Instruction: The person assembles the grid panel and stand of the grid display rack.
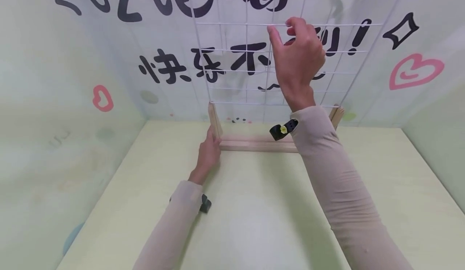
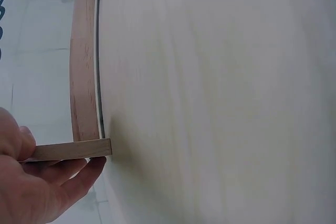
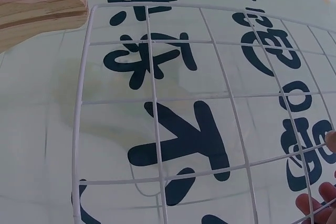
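My left hand (image 1: 208, 153) grips the left upright of a wooden stand (image 1: 258, 146), which has a low crossbar and two short uprights. In the left wrist view the thumb lies on one side of the wooden piece (image 2: 73, 150) and the fingers on the other. A white wire grid panel (image 1: 225, 23) rises above the stand, its lower corners close to the uprights' tops. My right hand (image 1: 299, 56) holds the panel by its wires higher up. In the right wrist view, fingertips (image 3: 310, 203) show behind the wires, with most of that hand out of frame.
The stand rests on a pale tabletop (image 1: 239, 221). Behind it hangs a light backdrop (image 1: 174, 100) with large black characters and pink hearts. Pale side walls (image 1: 54, 141) enclose the left and right. Each wrist wears a black strap (image 1: 281, 130).
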A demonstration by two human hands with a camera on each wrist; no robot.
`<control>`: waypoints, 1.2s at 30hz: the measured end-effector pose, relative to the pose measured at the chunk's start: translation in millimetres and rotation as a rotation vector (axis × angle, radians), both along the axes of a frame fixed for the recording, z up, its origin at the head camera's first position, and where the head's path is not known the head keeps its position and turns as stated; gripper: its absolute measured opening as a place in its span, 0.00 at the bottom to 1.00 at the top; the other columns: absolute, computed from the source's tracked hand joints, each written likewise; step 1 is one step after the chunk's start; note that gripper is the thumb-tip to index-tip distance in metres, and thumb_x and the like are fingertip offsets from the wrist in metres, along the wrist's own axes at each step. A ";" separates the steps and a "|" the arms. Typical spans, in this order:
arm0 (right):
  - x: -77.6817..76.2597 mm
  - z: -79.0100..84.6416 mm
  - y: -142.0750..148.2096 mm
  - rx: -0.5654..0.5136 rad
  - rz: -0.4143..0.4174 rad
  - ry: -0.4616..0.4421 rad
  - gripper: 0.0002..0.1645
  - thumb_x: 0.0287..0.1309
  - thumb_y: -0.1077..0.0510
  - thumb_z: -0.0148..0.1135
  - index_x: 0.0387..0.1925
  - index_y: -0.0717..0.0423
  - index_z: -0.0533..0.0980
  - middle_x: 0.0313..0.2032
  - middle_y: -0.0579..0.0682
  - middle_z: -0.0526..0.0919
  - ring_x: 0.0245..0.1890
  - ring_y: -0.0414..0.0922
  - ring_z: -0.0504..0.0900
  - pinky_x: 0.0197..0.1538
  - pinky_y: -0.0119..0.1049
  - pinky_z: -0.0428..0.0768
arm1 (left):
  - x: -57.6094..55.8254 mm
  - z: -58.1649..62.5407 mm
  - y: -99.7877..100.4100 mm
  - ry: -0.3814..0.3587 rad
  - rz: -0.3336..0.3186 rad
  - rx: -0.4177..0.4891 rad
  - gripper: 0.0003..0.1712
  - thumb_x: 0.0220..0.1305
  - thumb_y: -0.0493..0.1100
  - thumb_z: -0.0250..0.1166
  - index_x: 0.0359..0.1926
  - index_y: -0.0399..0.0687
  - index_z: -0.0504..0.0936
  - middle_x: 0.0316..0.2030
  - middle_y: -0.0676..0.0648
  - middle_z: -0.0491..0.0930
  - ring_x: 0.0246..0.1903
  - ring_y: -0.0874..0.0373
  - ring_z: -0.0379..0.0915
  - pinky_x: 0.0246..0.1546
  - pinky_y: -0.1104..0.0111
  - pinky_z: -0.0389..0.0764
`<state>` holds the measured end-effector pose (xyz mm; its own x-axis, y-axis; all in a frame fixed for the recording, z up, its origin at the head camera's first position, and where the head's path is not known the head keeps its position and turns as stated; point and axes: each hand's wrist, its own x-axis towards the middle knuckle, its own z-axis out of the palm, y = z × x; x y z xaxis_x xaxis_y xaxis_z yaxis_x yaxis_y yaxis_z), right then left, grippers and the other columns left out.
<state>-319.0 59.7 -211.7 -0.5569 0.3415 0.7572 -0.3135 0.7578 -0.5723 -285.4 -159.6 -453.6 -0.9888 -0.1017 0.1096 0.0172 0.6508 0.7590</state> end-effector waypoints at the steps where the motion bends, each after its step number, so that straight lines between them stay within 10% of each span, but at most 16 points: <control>1: 0.0 0.1 -0.1 0.000 0.004 0.002 0.30 0.62 0.33 0.59 0.50 0.51 0.82 0.44 0.50 0.87 0.41 0.44 0.86 0.48 0.35 0.76 | 0.0 -0.4 -0.5 0.011 -0.001 -0.007 0.34 0.78 0.42 0.46 0.78 0.48 0.44 0.62 0.29 0.73 0.37 0.45 0.80 0.33 0.59 0.81; 36: -8.4 -22.9 -0.4 -0.015 0.061 0.029 0.26 0.61 0.39 0.66 0.47 0.56 0.82 0.41 0.54 0.87 0.39 0.49 0.87 0.44 0.43 0.78 | 5.3 -2.1 -0.3 0.070 0.004 -0.020 0.33 0.77 0.40 0.48 0.77 0.44 0.48 0.60 0.28 0.74 0.44 0.41 0.81 0.38 0.54 0.83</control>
